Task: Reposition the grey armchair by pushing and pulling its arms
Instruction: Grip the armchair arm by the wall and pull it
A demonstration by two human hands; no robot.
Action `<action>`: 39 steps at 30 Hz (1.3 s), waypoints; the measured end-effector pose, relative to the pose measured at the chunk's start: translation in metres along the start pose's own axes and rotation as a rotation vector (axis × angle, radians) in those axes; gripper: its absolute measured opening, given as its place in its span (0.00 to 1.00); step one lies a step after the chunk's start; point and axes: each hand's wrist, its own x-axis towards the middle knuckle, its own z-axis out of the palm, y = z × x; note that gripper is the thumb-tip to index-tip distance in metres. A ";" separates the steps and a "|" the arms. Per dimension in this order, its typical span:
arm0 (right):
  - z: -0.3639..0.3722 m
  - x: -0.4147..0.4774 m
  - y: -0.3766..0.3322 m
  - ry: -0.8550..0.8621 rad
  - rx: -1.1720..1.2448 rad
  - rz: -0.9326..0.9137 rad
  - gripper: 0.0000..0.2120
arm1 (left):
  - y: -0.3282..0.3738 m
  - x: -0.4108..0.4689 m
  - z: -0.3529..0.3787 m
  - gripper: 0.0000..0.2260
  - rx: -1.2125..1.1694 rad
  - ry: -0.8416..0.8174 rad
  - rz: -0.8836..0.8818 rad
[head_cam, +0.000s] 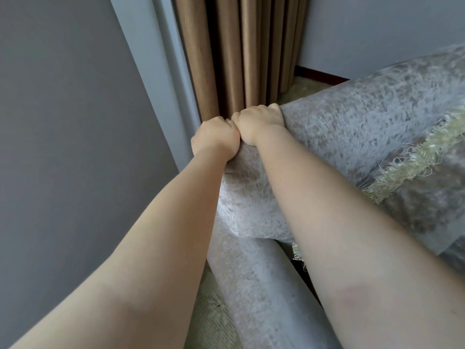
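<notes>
The grey armchair (352,127) fills the right side of the view, its mottled grey fabric worn and frayed. Its rounded arm (254,285) runs from the bottom centre up to the corner where both hands meet. My left hand (215,138) is clenched over the outer edge of that corner. Right beside it, knuckles touching, my right hand (259,123) curls over the top edge of the upholstery. Both forearms stretch straight out from the bottom of the view.
A grey wall (70,147) stands close on the left, ending in a pale frame (173,102). Brown pleated curtains (239,51) hang just behind the hands. A pale fringed throw (412,162) lies on the chair. Light carpet (214,313) shows in the gap beside the arm.
</notes>
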 end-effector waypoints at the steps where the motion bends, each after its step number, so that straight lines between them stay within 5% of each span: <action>1: -0.001 -0.002 -0.001 0.002 0.002 -0.001 0.20 | -0.001 -0.002 -0.001 0.14 -0.001 0.004 0.000; 28: -0.011 -0.043 -0.038 -0.069 0.047 -0.184 0.23 | -0.039 -0.056 -0.019 0.18 0.066 0.034 -0.062; 39: -0.008 -0.061 -0.041 -0.060 0.031 -0.097 0.21 | -0.032 -0.070 -0.028 0.16 0.017 0.008 -0.106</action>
